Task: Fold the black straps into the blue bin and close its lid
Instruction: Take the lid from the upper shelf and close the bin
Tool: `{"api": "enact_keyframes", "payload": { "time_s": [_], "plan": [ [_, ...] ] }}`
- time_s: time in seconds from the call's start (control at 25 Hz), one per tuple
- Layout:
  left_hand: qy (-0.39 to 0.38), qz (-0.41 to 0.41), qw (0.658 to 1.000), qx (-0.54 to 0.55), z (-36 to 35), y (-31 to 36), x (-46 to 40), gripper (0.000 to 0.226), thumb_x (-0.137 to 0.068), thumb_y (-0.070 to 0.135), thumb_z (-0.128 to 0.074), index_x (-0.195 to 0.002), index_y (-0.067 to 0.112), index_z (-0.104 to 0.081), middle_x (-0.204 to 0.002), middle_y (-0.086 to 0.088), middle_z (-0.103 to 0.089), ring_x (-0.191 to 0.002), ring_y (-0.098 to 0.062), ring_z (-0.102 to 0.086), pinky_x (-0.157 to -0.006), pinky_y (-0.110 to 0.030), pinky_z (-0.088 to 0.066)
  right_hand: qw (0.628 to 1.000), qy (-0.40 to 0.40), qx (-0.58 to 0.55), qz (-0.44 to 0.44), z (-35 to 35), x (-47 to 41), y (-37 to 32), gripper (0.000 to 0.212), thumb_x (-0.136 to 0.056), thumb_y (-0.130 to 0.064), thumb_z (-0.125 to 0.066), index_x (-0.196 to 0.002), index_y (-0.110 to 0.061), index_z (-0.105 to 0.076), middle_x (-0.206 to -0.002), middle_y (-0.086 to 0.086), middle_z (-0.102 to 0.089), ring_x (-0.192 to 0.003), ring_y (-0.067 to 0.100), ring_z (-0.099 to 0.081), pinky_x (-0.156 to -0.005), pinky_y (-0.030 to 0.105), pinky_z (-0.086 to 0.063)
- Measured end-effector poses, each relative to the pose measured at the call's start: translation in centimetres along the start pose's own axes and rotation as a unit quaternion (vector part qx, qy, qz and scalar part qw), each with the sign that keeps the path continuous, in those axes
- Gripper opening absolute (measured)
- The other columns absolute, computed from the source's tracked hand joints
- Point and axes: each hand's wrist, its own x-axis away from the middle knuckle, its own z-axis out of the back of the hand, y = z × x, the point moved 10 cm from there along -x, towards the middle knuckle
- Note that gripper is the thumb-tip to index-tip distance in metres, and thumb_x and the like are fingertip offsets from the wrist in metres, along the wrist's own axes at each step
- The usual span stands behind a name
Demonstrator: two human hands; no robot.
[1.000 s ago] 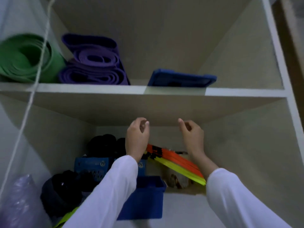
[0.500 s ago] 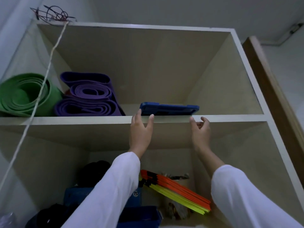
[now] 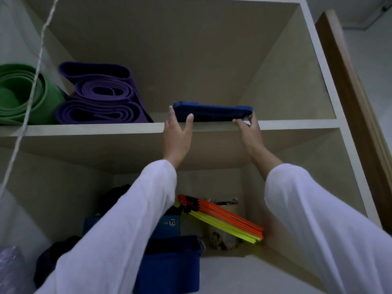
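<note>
Step in hand: fetching the blue lid [image 3: 212, 112] from the upper shelf [image 3: 84, 129], so it seems; the blue bin [image 3: 169, 266] stands open on the lower shelf, below the arms.
How to do it well: take the lid at both short ends with an even hold, lift its front edge just clear of the shelf lip, then draw it straight out and level; it looks light and stiff, so a gentle hold should do.
Left hand [image 3: 177, 132]: raised, fingers straight and spread wide, fingertips touching the lid's left end, thumb on its front edge; not yet wrapped round it.
Right hand [image 3: 248, 130]: raised, fingers curled at the lid's right corner, appearing to pinch it.
Black straps: a dark heap [image 3: 55, 257] lies left of the bin; whether any sit inside cannot be told.
</note>
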Motion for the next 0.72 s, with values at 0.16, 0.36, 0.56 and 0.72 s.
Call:
{"api": "enact_keyframes", "payload": {
  "time_s": [0.16,0.36,0.56,0.72],
  "plan": [
    [-0.026,0.010,0.999,0.014,-0.2,-0.4,-0.4,0.072,-0.096,0.044,-0.040,-0.153,0.015,-0.008,-0.159,-0.005,-0.021,-0.148,-0.020,-0.019,-0.118,-0.032,-0.018,0.999,0.002,-0.032,-0.017,0.2,-0.2,0.2,0.053,-0.092,-0.019,-0.052,-0.141,-0.015,-0.033,-0.119,-0.006,-0.043,-0.112,0.011,-0.042,-0.105,0.034,-0.037],
    [-0.032,0.014,0.998,0.060,-0.5,-0.7,-0.5,0.079,-0.092,0.046,-0.048,-0.153,0.015,-0.009,-0.158,-0.005,-0.024,-0.147,-0.021,-0.021,-0.121,-0.037,-0.020,0.997,0.001,-0.062,-0.042,0.8,-0.5,0.5,0.051,-0.092,-0.031,-0.054,-0.135,-0.011,-0.037,-0.130,0.001,-0.046,-0.121,0.014,-0.044,-0.112,0.040,-0.037],
    [-0.011,0.005,0.993,0.113,-0.3,-0.4,-0.6,0.080,-0.089,0.049,-0.051,-0.152,0.016,-0.013,-0.156,-0.005,-0.029,-0.144,-0.021,-0.027,-0.120,-0.042,-0.024,0.995,0.007,-0.091,-0.029,1.0,-0.7,-0.6,0.055,-0.092,-0.035,-0.055,-0.137,-0.010,-0.037,-0.126,-0.003,-0.050,-0.120,0.011,-0.047,-0.113,0.038,-0.036],
    [0.003,-0.011,0.991,0.134,-0.3,0.6,-0.2,0.077,-0.090,0.048,-0.050,-0.152,0.017,-0.015,-0.155,-0.004,-0.030,-0.144,-0.020,-0.029,-0.119,-0.041,-0.026,0.995,0.024,-0.099,-0.008,1.4,-0.5,-1.3,0.030,-0.093,-0.031,-0.054,-0.120,-0.019,-0.049,-0.106,-0.015,-0.056,-0.108,0.007,-0.051,-0.113,0.038,-0.037]
  ]
}}
